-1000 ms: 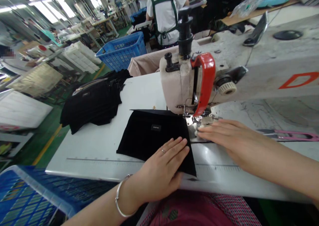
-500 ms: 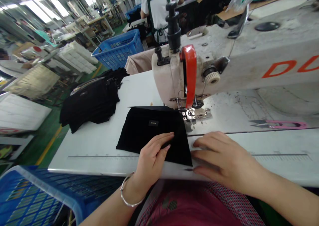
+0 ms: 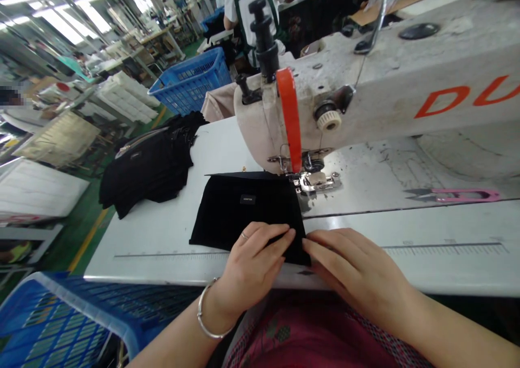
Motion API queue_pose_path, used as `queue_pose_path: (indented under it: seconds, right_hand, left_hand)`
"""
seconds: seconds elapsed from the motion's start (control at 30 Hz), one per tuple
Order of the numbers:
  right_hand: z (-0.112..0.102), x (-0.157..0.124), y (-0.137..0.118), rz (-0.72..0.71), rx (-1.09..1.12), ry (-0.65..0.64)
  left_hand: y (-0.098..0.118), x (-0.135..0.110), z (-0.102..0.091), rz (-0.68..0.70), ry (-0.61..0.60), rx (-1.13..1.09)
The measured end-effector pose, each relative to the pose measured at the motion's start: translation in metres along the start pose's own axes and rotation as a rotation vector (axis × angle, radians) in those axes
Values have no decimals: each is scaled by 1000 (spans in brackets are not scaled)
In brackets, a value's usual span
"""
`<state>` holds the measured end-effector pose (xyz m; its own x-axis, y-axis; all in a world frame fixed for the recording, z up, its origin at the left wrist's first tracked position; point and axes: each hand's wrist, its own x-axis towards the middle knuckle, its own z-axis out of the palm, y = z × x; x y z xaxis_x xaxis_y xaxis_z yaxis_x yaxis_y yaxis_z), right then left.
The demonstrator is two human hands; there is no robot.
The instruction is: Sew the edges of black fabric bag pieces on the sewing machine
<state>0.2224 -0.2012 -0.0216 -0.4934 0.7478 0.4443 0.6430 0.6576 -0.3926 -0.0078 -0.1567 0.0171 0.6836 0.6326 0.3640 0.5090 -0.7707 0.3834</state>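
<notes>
A black fabric piece with a small label lies flat on the white sewing table, its upper right corner at the presser foot of the sewing machine. My left hand, with a ring and a bracelet, rests on the piece's lower right part, fingers stretched over the cloth. At the right edge, my right hand has its fingertips closed on the fabric near the lower corner; its thumb is mostly hidden beneath the hand.
Pink-handled thread snips lie right of the needle area. A pile of black fabric pieces sits on the table's left end. One blue crate stands below at left, another blue crate behind. A co-worker is beyond the machine.
My right hand has moved left onto the fabric's edge. My left hand has shifted slightly right and its fingers are closer to the right hand. The view has moved a little.
</notes>
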Motion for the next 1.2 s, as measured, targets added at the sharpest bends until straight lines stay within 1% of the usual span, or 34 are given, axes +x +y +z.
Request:
queue_pose_path:
  seconds: [0.07, 0.13, 0.17, 0.2, 0.3, 0.53, 0.73, 0.87, 1.0, 1.07, 1.2]
  right_hand:
    - [0, 0, 0, -23, -1, 22]
    - [-1, 0, -1, -55, 13, -12]
    - [-2, 1, -1, -72, 25, -35]
    - [-2, 1, -1, -87, 40, -48]
    - [-3, 1, -2, -114, 67, -28]
    - [-1, -7, 1, -106, 103, -64]
    - [-5, -9, 1, -100, 137, -50]
    - [-7, -5, 1, -77, 158, -80]
    - [-9, -4, 1, -22, 222, -21]
    - [-10, -4, 2, -42, 202, -11]
    - [-10, -5, 4, -94, 183, -51]
  left_hand:
    - [2, 1, 0, -11, 61, -11]
    - [3, 0, 2, -15, 109, -24]
    - [3, -1, 3, -5, 113, -19]
    - [4, -2, 5, 12, 106, -8]
    - [5, -5, 11, 61, 41, 15]
    - [2, -6, 17, 101, -90, -43]
    - [-6, -10, 20, 200, -75, -102]
    - [-7, -8, 19, 209, -86, -101]
    - [-5, -5, 17, 215, -112, -110]
    - [-4, -4, 16, 221, -122, -119]
    - [-5, -3, 15, 223, -116, -143]
